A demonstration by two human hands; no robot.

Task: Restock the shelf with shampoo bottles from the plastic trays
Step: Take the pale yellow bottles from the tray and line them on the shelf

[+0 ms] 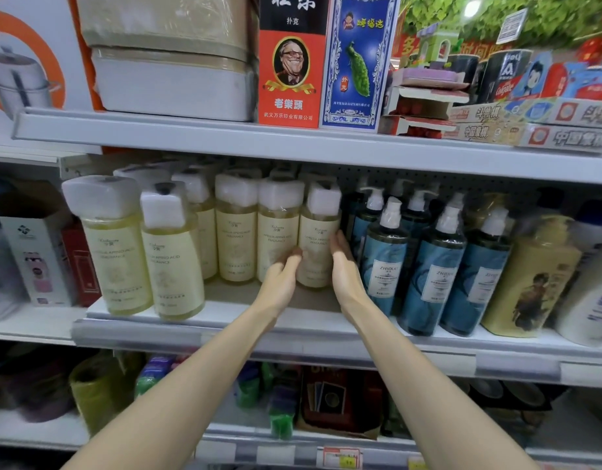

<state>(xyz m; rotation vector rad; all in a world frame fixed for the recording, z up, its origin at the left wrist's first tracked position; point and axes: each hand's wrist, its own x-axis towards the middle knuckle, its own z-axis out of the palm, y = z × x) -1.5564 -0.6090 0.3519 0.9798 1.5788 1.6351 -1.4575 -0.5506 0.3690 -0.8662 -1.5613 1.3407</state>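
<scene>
Bottle (pixel 318 239) steadied upright on the shelf (pixel 157 330)
Left hand (pixel 282 271) and right hand (pixel 343 262) press its sides with nearly straight fingers, gripping nothing, probably squaring it into the pale row beside the blue bottles (pixel 428 266).

We see our two forearms bare from wrist to the lower edge of view, the left forearm (pixel 204 374) and the right forearm (pixel 421 378) both long, slender and smooth. Our left hand (pixel 281 274) and right hand (pixel 343 266) are bare as well, with narrow wrists and slim fingers. The nails are too small to make out.
</scene>
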